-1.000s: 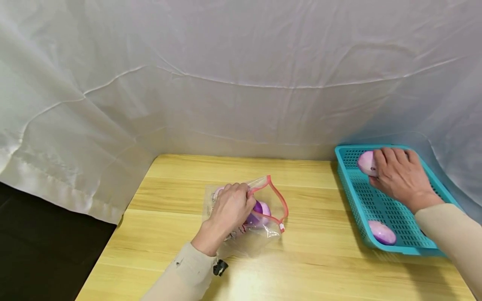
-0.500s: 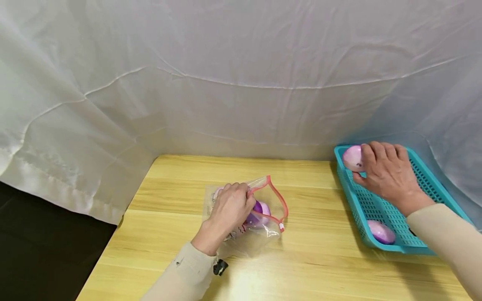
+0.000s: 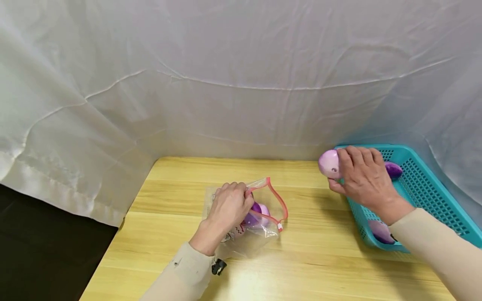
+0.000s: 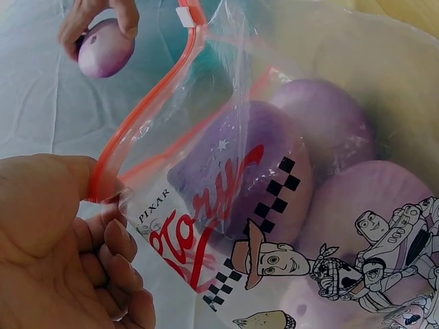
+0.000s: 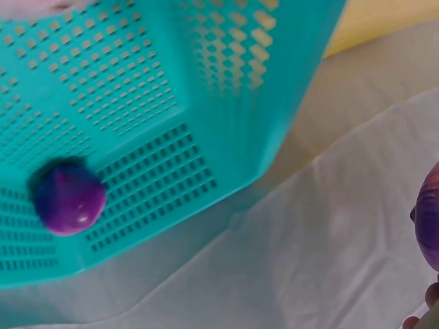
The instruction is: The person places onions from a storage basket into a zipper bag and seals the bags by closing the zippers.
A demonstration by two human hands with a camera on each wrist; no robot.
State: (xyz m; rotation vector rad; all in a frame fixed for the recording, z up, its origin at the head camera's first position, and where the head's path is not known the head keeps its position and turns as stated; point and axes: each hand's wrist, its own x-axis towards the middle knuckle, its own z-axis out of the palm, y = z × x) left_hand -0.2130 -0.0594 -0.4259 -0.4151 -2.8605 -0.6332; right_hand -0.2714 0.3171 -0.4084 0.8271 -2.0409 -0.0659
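My left hand (image 3: 230, 205) pinches the mouth of a clear zip bag (image 3: 246, 246) between thumb and fingers. The red zip edge (image 4: 137, 120) gapes open to the right, and its white slider (image 4: 184, 16) shows at one end. Cartoon figures are printed on the plastic. Inside lie several rounded purple-and-white pieces (image 4: 257, 147). My right hand (image 3: 367, 179) grips an egg-shaped purple-and-white piece (image 3: 329, 164) from above, over the left rim of the turquoise basket (image 3: 442, 188). The basket holds one purple piece (image 3: 393, 170) at the back and another (image 3: 380, 231) at the front.
The wooden tabletop (image 3: 308, 246) extends between bag and basket. A pale curtain (image 3: 241, 83) hangs behind the table and round its left side. Near my left cuff is a small black clip-like object (image 3: 218, 266). Dark floor (image 3: 45, 246) shows at the lower left.
My right hand has moved left with its egg-shaped piece, from inside the basket to over its left rim, uncovering the piece at the back. My left hand keeps its hold on the bag.
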